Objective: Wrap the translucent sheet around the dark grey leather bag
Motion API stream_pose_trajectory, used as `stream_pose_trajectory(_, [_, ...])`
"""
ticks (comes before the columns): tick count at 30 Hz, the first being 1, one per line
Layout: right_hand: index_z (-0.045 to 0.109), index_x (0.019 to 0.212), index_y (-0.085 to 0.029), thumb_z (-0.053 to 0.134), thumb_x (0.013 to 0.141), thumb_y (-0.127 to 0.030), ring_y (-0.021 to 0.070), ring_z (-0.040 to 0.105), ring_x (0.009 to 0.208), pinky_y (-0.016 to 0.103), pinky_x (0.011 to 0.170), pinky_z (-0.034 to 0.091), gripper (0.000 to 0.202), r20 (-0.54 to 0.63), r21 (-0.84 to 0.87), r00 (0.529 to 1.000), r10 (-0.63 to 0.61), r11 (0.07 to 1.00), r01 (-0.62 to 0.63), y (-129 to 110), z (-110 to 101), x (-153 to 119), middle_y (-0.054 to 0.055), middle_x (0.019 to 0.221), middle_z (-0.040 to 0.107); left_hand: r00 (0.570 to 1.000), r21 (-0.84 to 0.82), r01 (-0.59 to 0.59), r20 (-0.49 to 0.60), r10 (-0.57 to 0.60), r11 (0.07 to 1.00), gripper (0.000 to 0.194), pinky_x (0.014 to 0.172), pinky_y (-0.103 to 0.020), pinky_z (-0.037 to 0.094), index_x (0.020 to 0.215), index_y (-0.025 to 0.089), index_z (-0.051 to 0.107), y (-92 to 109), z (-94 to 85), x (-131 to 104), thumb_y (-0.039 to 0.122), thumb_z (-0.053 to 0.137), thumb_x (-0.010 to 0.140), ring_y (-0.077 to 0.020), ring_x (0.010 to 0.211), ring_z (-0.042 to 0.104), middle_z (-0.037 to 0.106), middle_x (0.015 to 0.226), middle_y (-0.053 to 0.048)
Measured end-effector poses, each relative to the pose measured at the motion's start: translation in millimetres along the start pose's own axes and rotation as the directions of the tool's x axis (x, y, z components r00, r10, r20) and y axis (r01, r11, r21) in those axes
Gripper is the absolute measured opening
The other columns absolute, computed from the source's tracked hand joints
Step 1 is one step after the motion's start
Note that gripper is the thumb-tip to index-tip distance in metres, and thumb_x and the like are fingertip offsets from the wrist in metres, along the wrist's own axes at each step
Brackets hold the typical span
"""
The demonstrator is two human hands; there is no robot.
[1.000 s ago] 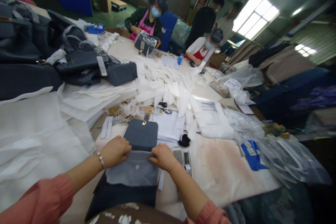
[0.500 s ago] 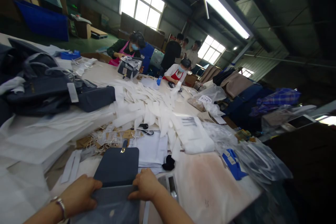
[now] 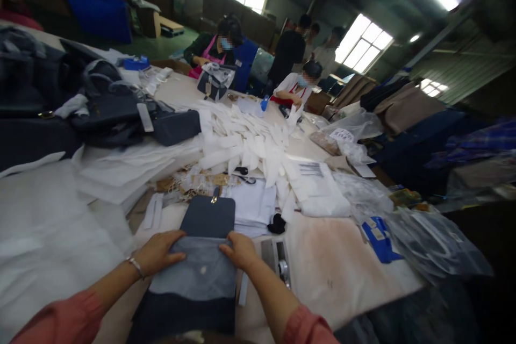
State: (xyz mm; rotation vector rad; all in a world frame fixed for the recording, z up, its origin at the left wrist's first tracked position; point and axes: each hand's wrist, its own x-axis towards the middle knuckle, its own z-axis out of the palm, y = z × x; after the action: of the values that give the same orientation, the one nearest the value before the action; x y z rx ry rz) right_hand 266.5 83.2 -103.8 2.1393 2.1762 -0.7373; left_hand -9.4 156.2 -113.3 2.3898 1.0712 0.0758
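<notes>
A dark navy handbag (image 3: 181,312) lies in front of me with its flap (image 3: 209,217) folded away from me. A small gold clasp (image 3: 214,200) shows near the flap's far edge. Over the bag's front rests a thin translucent sheet (image 3: 197,274). My left hand (image 3: 159,252) grips the bag's left edge near the flap fold, thumb on the sheet. At the right edge, my right hand (image 3: 241,250) holds bag and sheet the same way. The fingers under both edges are partly hidden.
White paper strips (image 3: 253,142) are heaped mid-table. White sheets (image 3: 44,215) and several dark bags (image 3: 108,113) lie left. A metal-fitted box (image 3: 274,258) stands by my right hand, clear plastic bags (image 3: 439,242) farther right. Two co-workers (image 3: 212,54) (image 3: 292,88) sit opposite.
My view has shifted, so the scene sits farther right and more of the bag and my sleeves show. Both hands keep their hold at the bag's edges.
</notes>
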Motion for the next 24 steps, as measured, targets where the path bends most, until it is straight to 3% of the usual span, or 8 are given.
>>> stream_pose_trajectory(4, [0.049,0.122,-0.019,0.060,0.077,-0.049,0.0254,0.051,0.105,0.038,0.090,0.040,0.055,-0.202,0.040,0.978,0.047,0.998,-0.039,-3.8,13.7,-11.0,0.012,0.115,0.055,0.999,0.065,0.035,-0.031,-0.033,0.997,0.061,0.093,-0.038,0.037,0.133,0.022,0.041,-0.6,11.0,-12.8,0.053,0.049,0.081,-0.0257,0.111,0.051,0.051,0.128,-0.013])
stream_pose_trajectory(7, [0.042,0.131,-0.022,0.059,0.081,-0.041,0.0286,0.038,0.121,0.046,0.103,0.026,0.057,-0.295,-0.066,0.952,-0.084,0.996,0.068,-10.2,16.3,-16.9,0.011,0.132,0.045,0.993,0.189,-0.079,-0.067,0.093,0.979,0.051,0.100,-0.043,0.029,0.133,0.032,0.039,9.0,8.9,-16.6,0.041,0.050,0.085,-0.0267,0.122,0.040,0.041,0.139,-0.007])
stream_pose_trajectory(10, [0.047,0.127,-0.028,0.043,0.091,-0.027,0.0230,0.032,0.128,0.044,0.108,0.018,0.036,-0.221,-0.147,0.918,-0.328,0.942,0.301,-16.8,16.6,-21.0,0.004,0.137,0.043,0.968,0.227,-0.243,-0.005,0.251,0.943,0.039,0.099,-0.039,0.029,0.127,0.032,0.048,23.4,4.1,-16.8,0.022,0.042,0.089,-0.0224,0.118,0.044,0.049,0.132,-0.005])
stream_pose_trajectory(12, [0.050,0.124,-0.027,0.037,0.093,-0.023,0.0211,0.030,0.129,0.042,0.109,0.019,0.034,-0.159,-0.160,0.899,-0.408,0.909,0.385,-19.9,18.2,-24.6,0.003,0.137,0.043,0.957,0.235,-0.288,0.040,0.286,0.928,0.036,0.096,-0.038,0.032,0.121,0.028,0.053,32.6,2.4,-16.7,0.017,0.040,0.089,-0.0216,0.112,0.048,0.055,0.125,-0.006])
stream_pose_trajectory(15, [0.048,0.127,-0.024,0.040,0.092,-0.023,0.0218,0.028,0.131,0.044,0.108,0.022,0.036,-0.123,-0.143,0.898,-0.422,0.903,0.405,-23.2,22.9,-34.1,0.006,0.138,0.042,0.972,0.252,-0.235,0.053,0.229,0.939,0.034,0.095,-0.039,0.034,0.118,0.024,0.056,42.8,5.5,-19.9,0.016,0.041,0.088,-0.0233,0.112,0.049,0.055,0.126,-0.007])
stream_pose_trajectory(18, [0.045,0.130,-0.024,0.044,0.090,-0.030,0.0236,0.026,0.132,0.048,0.108,0.020,0.041,-0.088,-0.107,0.891,-0.445,0.894,0.436,-26.4,27.5,-48.2,0.006,0.140,0.039,0.990,0.241,-0.142,0.019,0.142,0.960,0.035,0.100,-0.044,0.029,0.121,0.025,0.055,47.3,16.2,-31.2,0.027,0.049,0.086,-0.0272,0.121,0.042,0.047,0.135,-0.009])
stream_pose_trajectory(21, [0.039,0.134,-0.024,0.043,0.090,-0.037,0.0249,0.024,0.133,0.051,0.109,0.017,0.046,-0.034,-0.071,0.883,-0.469,0.882,0.466,-29.9,30.7,-63.5,0.005,0.143,0.036,0.991,0.221,-0.128,-0.007,0.132,0.967,0.052,0.104,-0.049,0.021,0.131,0.030,0.043,45.5,32.4,-48.9,0.041,0.054,0.082,-0.0305,0.131,0.029,0.035,0.144,-0.007])
stream_pose_trajectory(24, [0.034,0.137,-0.025,0.040,0.091,-0.038,0.0249,0.022,0.134,0.051,0.109,0.017,0.048,-0.011,-0.050,0.891,-0.454,0.890,0.452,-32.7,33.6,-76.0,0.005,0.144,0.033,0.989,0.222,-0.130,-0.034,0.141,0.966,0.058,0.106,-0.050,0.018,0.138,0.035,0.031,39.4,48.6,-64.7,0.046,0.049,0.084,-0.0299,0.135,0.022,0.028,0.148,-0.004])
